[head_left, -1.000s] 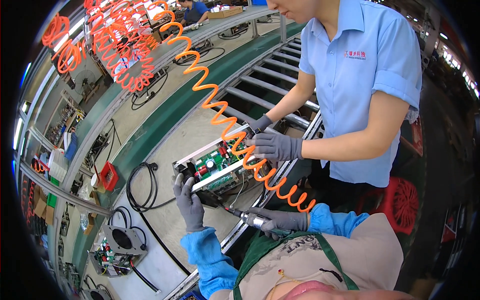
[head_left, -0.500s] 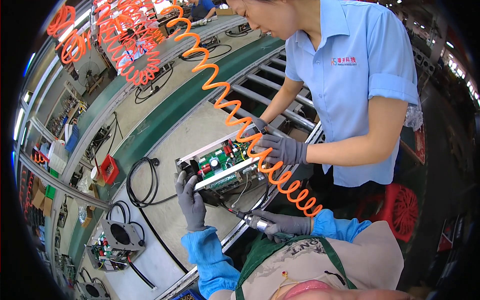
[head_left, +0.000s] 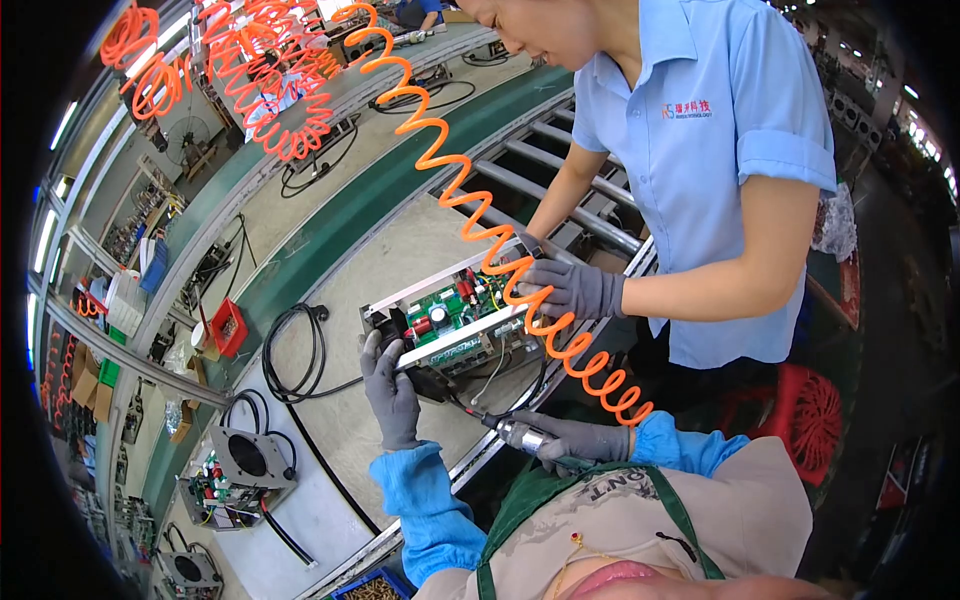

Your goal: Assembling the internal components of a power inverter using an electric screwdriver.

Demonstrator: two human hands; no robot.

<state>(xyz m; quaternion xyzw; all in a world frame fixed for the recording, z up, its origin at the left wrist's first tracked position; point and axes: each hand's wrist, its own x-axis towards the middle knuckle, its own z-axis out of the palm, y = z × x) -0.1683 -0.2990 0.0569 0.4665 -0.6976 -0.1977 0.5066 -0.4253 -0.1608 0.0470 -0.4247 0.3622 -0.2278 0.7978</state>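
An open electronics chassis (head_left: 470, 338) with a green circuit board (head_left: 450, 312), red and white parts and two white side rails lies on the bench. My left hand (head_left: 390, 400), in a grey glove, grips its left end, the fingers up against the corner. Close to my body, my right hand (head_left: 578, 440), also gloved, is closed around a silver and black power screwdriver (head_left: 525, 437). Its tip points toward the near side of the chassis; whether it touches cannot be told. A co-worker's gloved hand (head_left: 575, 288) holds the right end of the chassis, the other hand partly hidden behind it.
An orange coiled air hose (head_left: 445, 165) hangs across the chassis. A black cable (head_left: 300, 350) lies coiled left of it. Further left are another unit with a fan plate (head_left: 245, 460) and a red bin (head_left: 228, 328). Rollers (head_left: 560, 195) run beyond; a blue box of screws (head_left: 372, 587) sits near.
The whole view has shifted slightly. Both my hands keep their holds, on the chassis and the screwdriver, and the co-worker's hands stay at the chassis's right end.
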